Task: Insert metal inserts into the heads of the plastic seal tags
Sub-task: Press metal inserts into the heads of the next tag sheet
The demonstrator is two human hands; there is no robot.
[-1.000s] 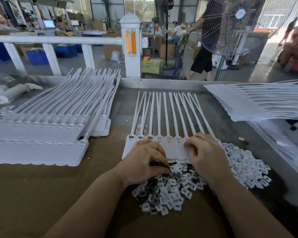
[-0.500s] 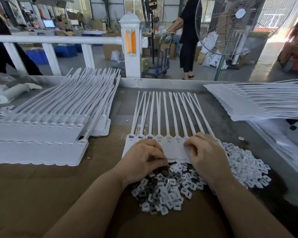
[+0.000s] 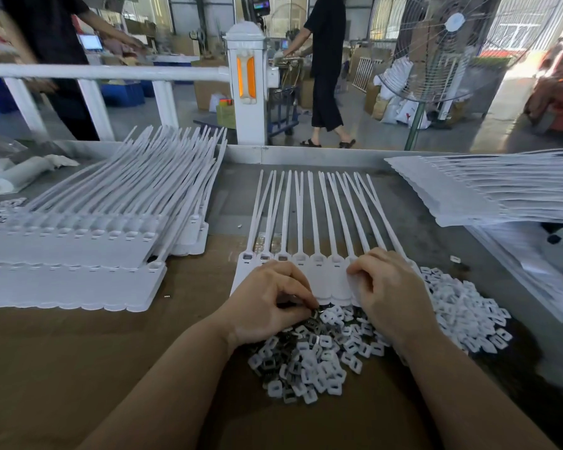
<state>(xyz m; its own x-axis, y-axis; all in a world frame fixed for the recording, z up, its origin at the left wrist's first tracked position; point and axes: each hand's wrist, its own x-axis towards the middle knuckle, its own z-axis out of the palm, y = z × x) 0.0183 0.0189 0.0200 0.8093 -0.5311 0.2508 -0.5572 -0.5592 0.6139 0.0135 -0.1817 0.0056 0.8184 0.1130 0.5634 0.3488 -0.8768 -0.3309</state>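
An insert (image 3: 316,312) seems pinched by the left hand (image 3: 267,306); tags (image 3: 309,267) are pressed onto the brown table (image 3: 78,352) by the curled right hand (image 3: 387,290), a fan (image 3: 436,50) behind.

Bright daylight floods in from windows (image 3: 520,24) at 1 o'clock, washing that corner out. Soft, faint shadows fall on the table (image 3: 78,368). Wide-angle bending curves the edges; passers-by at 11 o'clock blur, hands stay sharp.

A factory floor is shown: stacked seal tags (image 3: 78,248) are piled on a bench (image 3: 62,368), while cartons (image 3: 205,92), blue crates (image 3: 121,94) and an industrial fan (image 3: 436,47) are seen behind.
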